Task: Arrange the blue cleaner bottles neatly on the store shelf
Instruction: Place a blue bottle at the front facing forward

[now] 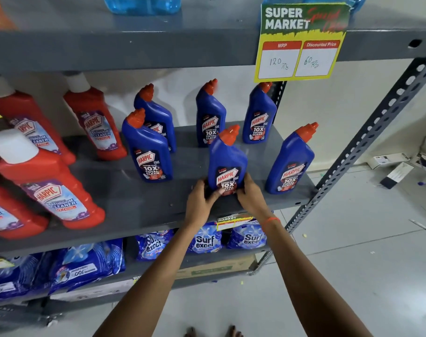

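Note:
Several blue cleaner bottles with red caps stand upright on the grey middle shelf [144, 200]. The front-centre bottle [226, 159] is held at its base from both sides: my left hand [201, 200] grips its left side, my right hand [251, 194] its right. Another blue bottle [288, 161] stands at the front right near the shelf's edge, and one [147, 147] at the front left. Behind them stand three more: back left [157, 115], back middle [210, 113], back right [259, 115].
Red bathroom cleaner bottles [49, 183] fill the shelf's left half. A price sign [302, 42] hangs from the upper shelf. Blue detergent packs [204, 239] lie on the shelf below. The perforated metal upright [367, 139] runs at the right. Boxes and a pen lie on the floor.

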A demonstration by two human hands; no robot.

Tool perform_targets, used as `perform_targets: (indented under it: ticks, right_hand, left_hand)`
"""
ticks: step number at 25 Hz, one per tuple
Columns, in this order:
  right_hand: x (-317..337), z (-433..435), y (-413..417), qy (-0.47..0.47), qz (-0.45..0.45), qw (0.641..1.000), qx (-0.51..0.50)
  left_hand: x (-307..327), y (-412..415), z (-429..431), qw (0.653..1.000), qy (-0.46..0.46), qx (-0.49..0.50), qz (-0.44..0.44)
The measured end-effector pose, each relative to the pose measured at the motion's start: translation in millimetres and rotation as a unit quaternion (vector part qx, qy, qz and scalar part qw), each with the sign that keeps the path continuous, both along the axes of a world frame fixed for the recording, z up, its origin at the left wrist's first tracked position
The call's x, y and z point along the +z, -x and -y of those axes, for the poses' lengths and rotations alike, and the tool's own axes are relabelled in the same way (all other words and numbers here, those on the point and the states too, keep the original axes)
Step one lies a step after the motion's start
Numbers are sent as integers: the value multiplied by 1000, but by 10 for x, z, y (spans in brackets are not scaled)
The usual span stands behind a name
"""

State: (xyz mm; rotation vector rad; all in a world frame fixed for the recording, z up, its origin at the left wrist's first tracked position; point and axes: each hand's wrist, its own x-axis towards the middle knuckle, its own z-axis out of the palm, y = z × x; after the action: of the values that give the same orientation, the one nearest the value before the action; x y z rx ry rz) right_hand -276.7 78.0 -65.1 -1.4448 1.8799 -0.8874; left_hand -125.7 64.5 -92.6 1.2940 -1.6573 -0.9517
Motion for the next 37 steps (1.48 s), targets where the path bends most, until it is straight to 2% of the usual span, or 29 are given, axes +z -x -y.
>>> perform_targets:
  ticks: [11,13,16,19,21,23,25,26,28,29,31,33,37]
  right_hand:
    - [-8,-225,50,10,49,999,7]
    - [122,-307,-41,90,90,989,-77]
    - [466,-413,-307,336,96,919,-183]
    - [840,-367,-670,472,56,868,-143]
    - [976,-313,-964,503,43,861,-68]
    - [951,-207,-1254,483,28,875,5]
    - [797,-24,-1485,385,42,920,59]
    - [702,89,-1547,309,63,946,71]
    - [531,309,-1615,139,127,980,67]
    - [466,397,-1626,78,167,981,67]
    - [358,535,-1615,38,219,971,85]
    - [288,623,-1620,27,215,971,99]
    - [132,583,-1574,-4,214,975,66]
  left_hand:
    - [69,6,-291,1000,16,-16,6]
    - [146,-13,-313,1000,2,-21,14]
    - [407,-106,-336,999,50,11,-3]
    - [775,-217,-290,979,169,99,-52]
    - [918,-333,-186,961,227,133,-88]
    - [923,-521,-53,947,225,179,-146]
    - [801,-770,118,944,157,218,-190]
    - [719,-906,193,951,121,219,-180]
    - [523,-1182,358,979,27,173,-101]
    - [481,-1287,430,986,-13,140,-93]
    - [462,-1437,565,988,-73,85,-109]
    - [482,-1518,646,990,-100,60,-83]
    - [358,-1516,502,990,-120,36,-67]
